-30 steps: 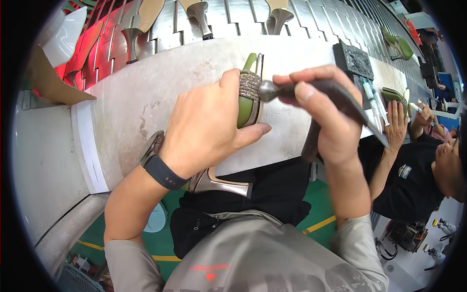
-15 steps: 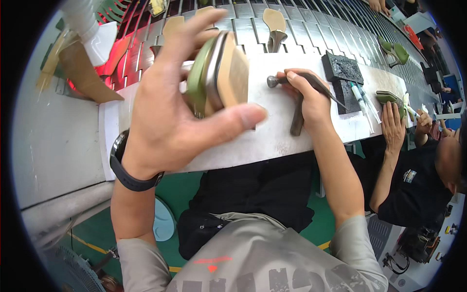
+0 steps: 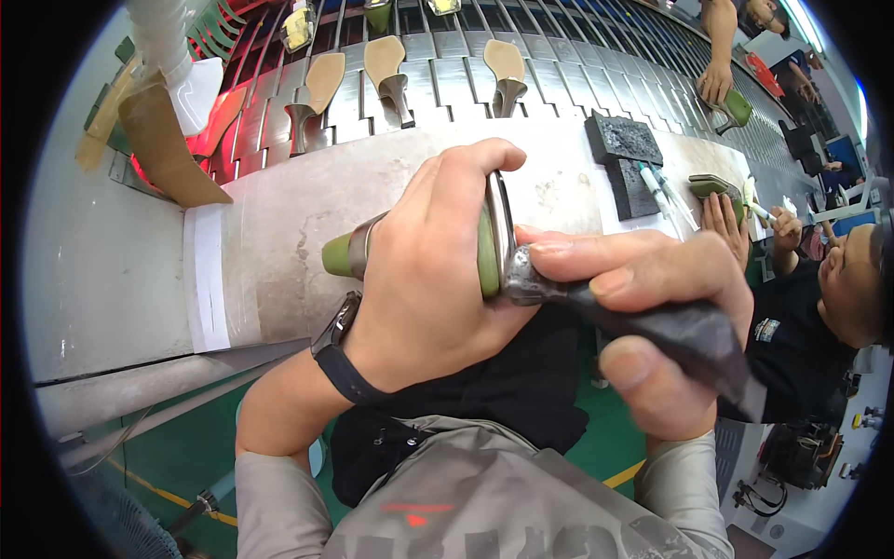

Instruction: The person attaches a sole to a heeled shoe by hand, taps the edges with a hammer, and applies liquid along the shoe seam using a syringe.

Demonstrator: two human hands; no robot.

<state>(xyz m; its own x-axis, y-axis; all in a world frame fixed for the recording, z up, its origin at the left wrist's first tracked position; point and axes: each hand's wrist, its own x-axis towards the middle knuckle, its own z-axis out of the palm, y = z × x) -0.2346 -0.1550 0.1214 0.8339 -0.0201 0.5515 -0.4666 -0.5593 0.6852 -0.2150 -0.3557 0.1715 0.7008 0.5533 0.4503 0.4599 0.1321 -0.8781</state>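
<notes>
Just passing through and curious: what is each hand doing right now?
Left hand: closed around a green shoe.
Right hand: closed on a dark-handled hammer, its metal head against the shoe.

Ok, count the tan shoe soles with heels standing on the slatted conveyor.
3. One tan sole stands at the left, one in the middle, one at the right, all beyond the grey bench. More may be hidden past the picture's top edge.
</notes>
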